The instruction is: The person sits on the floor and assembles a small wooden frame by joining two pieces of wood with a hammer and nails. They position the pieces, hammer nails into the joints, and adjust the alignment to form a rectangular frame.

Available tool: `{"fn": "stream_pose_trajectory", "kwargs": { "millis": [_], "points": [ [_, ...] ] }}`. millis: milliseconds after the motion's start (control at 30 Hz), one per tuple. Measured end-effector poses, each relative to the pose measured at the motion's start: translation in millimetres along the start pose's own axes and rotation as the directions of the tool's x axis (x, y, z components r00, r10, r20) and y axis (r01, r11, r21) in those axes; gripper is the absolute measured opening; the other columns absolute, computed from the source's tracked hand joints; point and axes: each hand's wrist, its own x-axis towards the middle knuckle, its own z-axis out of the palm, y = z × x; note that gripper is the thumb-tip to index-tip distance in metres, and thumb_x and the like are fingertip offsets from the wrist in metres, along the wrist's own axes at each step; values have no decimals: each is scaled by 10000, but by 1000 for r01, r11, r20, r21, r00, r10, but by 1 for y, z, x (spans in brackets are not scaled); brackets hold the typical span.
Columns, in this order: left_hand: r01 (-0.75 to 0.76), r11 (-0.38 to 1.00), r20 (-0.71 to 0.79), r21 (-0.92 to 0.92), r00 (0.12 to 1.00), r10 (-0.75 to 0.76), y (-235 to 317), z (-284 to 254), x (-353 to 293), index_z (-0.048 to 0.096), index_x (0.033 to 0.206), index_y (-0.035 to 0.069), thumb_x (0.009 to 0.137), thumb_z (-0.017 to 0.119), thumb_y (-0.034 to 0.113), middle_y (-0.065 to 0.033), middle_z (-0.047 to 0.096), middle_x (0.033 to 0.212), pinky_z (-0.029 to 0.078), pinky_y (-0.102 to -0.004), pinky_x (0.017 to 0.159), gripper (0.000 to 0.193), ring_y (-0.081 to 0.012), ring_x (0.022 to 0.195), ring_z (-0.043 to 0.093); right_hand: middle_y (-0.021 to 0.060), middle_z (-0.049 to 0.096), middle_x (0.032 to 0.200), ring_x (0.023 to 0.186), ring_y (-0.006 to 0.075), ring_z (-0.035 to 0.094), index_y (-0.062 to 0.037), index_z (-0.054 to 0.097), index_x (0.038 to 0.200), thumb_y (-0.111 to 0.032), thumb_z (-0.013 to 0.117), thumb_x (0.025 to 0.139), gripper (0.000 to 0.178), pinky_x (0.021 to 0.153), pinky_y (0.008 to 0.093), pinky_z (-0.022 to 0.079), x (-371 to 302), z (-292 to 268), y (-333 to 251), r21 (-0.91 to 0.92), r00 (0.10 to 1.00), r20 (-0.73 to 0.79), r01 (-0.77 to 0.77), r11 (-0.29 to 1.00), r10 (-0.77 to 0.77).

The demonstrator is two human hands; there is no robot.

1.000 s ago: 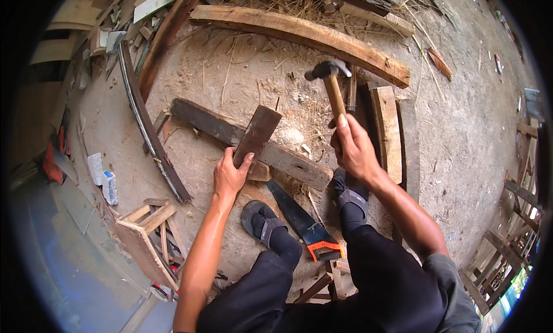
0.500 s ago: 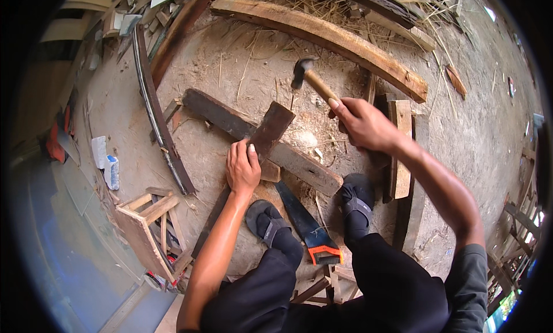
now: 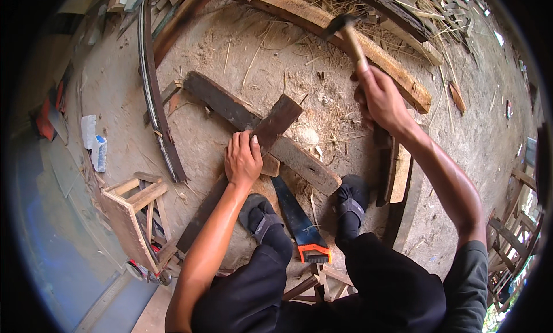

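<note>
My left hand (image 3: 242,159) grips a dark wooden plank (image 3: 280,119), with its fingers over the upper face. That plank lies across a second dark beam (image 3: 307,167) on the ground, forming a cross. From the plank's far end sticks a thin nail (image 3: 303,99), leaning to the right. Raised up and to the right, my right hand (image 3: 381,100) is wrapped round the wooden handle of a hammer (image 3: 356,45). The hammer's dark head is blurred and well apart from the nail. A handsaw (image 3: 295,211) with an orange handle lies between my feet.
A long pale timber (image 3: 322,25) lies at the far side. Upright-looking timber pieces (image 3: 398,174) lie right of my right foot. On the left are a long dark strip (image 3: 154,97) and a small wooden frame (image 3: 129,215). Straw and scraps (image 3: 412,16) cover the far right ground.
The hammer has swung up and away to the right with my right hand. The nail appears more tilted. My left hand stays on the plank while the view has shifted slightly.
</note>
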Motion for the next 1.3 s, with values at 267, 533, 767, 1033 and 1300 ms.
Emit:
{"fn": "stream_pose_trajectory", "kwargs": {
  "millis": [267,533,767,1033,1300],
  "points": [
    [-11,1000,-34,-19,999,10,0,1,5,583,1137,40,1036,445,286,-164,612,1069,481,-498,834,300,-391,990,601,2,526,709,453,95,493,-63,513,1095,-501,381,1074,458,349,264,413,-24,11,61,-21,945,276,-179,984,177],
    [-15,999,-29,-33,999,14,-3,3,-1,584,1110,35,1039,454,281,-160,614,1042,485,-490,818,287,-386,963,604,-39,441,648,413,72,385,-85,505,1021,-446,333,1096,408,341,273,386,-27,17,37,288,968,147,-238,928,203],
    [-17,999,-38,-29,999,16,2,-1,4,585,1110,42,1036,459,282,-158,613,1044,485,-486,826,281,-382,971,603,-53,421,664,445,73,374,-58,512,1109,-430,352,1088,406,370,271,342,-1,3,46,518,960,144,-282,807,242],
    [-10,999,-43,-34,999,8,-3,2,-1,587,1116,43,1031,466,287,-152,611,1047,486,-487,829,285,-382,976,601,-72,380,649,419,47,323,-71,540,1043,-453,392,1080,411,335,256,293,-2,1,43,317,927,272,-340,885,258],
    [6,999,-11,-37,1000,-6,-4,0,-2,590,1116,40,1028,471,286,-157,614,1065,488,-484,836,287,-384,982,602,-71,375,634,388,27,310,-89,518,1034,-444,389,1080,380,317,227,280,26,-22,66,299,811,480,-509,807,335]
  ]
}}
